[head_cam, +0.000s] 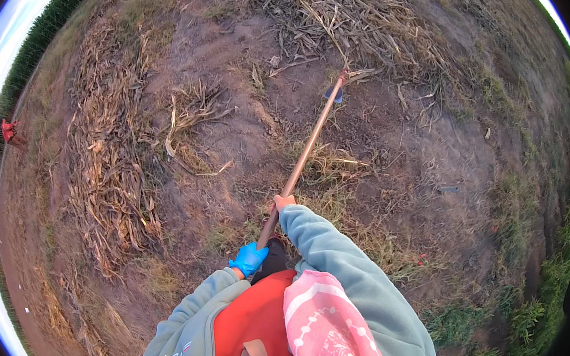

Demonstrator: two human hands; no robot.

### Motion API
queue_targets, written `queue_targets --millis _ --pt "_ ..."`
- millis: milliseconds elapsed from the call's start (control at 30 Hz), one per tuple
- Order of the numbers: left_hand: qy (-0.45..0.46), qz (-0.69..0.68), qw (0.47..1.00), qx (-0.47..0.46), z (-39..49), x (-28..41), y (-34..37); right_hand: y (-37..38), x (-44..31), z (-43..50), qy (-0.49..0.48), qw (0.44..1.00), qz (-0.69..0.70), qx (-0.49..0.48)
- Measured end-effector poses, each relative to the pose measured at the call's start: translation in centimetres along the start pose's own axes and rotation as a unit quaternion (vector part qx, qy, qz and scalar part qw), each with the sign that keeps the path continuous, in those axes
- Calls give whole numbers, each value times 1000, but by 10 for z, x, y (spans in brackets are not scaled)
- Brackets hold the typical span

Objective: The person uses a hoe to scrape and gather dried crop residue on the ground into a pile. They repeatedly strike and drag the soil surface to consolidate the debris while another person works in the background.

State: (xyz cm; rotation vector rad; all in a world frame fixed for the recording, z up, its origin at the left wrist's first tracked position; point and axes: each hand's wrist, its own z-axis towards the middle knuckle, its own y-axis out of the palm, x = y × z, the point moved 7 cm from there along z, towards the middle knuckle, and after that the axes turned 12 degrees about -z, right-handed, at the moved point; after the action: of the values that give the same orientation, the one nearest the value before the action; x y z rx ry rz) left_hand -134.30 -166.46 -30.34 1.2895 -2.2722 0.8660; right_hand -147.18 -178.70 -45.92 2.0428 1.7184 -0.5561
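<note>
My left hand (248,259), in a blue glove, grips the near end of a long wooden handle close to my body. Farther along the shaft, my bare right hand (283,203) is closed around it. The tool looks like a hoe (307,149); its dark blade (333,94) is down at the ground, partly behind the shaft. Dry stalks (336,41) lie against the tool's far end. Below the handle's middle is a patch of flattened, yellowish grass (335,165) on bare soil.
A large heap of dry corn stalks (377,22) lies ahead, and a long row of them (110,176) runs along the left. A person in red (9,131) is far off at left. Green plants (523,324) line the right side. A small dark piece (448,189) lies on the soil.
</note>
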Motion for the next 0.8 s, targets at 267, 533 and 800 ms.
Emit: queue_targets --millis 267,533,800 --pt "-87 47 995 4 -122 -95 -44 50 79 -65 158 981 -43 -101" --pt "-99 44 993 49 -166 -88 -50 60 75 -66 113 989 -57 -74" --pt "25 7 999 38 -19 32 -20 38 -46 -19 -78 994 54 -62"
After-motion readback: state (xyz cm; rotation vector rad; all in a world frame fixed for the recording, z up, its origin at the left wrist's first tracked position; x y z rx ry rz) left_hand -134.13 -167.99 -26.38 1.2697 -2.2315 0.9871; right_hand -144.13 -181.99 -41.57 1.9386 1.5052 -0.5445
